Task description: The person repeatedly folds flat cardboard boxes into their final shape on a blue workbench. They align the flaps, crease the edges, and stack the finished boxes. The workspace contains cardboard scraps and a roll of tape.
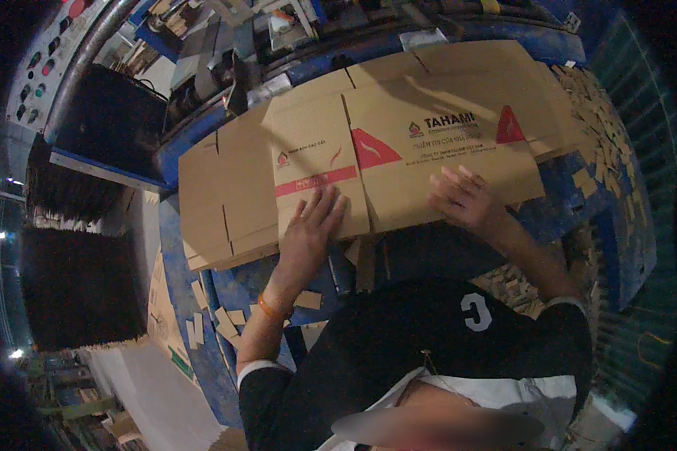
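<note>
A flat, printed brown cardboard box blank (pixel 406 203) with red shapes and dark print lies across the blue machine table (pixel 174 239). Slots are cut along its long edges. Beneath it, further plain cardboard (pixel 203 195) sticks out at the left and the far right. My left hand (pixel 314 225) rests on the blank's left panel, below the red stripe, with its fingers stretched forward; an orange band circles the wrist. Over the right panel, close to the near edge, my right hand (pixel 466 199) lies with fingers apart and slightly bent. Neither hand grips the cardboard.
Small cardboard offcuts (pixel 617 143) are heaped on the right, and a few scraps (pixel 229 319) lie at the near left. Machine rails (pixel 278 71) run behind the blank. A control panel (pixel 41 75) with buttons stands far left, above a dark stack (pixel 83 286).
</note>
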Demonstrator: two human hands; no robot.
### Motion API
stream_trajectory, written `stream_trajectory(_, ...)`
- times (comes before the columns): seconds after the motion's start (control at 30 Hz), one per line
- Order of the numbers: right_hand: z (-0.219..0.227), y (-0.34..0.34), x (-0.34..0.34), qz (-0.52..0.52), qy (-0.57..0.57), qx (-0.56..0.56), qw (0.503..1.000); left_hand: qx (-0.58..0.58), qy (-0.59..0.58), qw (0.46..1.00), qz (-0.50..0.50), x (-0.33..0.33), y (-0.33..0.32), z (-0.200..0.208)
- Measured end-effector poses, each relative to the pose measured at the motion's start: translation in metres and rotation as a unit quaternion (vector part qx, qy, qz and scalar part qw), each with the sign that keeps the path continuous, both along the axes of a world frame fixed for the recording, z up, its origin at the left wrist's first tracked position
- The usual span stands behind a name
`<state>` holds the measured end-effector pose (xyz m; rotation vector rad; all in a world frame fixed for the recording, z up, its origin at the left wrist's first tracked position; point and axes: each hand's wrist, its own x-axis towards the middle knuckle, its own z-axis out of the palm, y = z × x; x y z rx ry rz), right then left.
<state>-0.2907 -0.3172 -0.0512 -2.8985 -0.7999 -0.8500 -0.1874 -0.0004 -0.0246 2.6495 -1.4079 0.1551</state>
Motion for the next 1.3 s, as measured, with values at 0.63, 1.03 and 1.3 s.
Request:
stream_trajectory(0.63,-0.004,-0.031,0.274,-0.078,0.098,-0.003,0.992,-0.299,-0.13,0.932,0.159,0.212,-0.041,0.001)
stream_trajectory(1.03,0.007,-0.055,0.186,-0.149,0.166,0.057,0.973,-0.437,-0.21,0.768,0.418,0.073,0.017,-0.017)
stream_trajectory(1.3,-0.029,-0.187,0.015,-0.532,-0.036,0.09,0.841,-0.471,-0.088,0.646,0.595,0.033,0.064,-0.054)
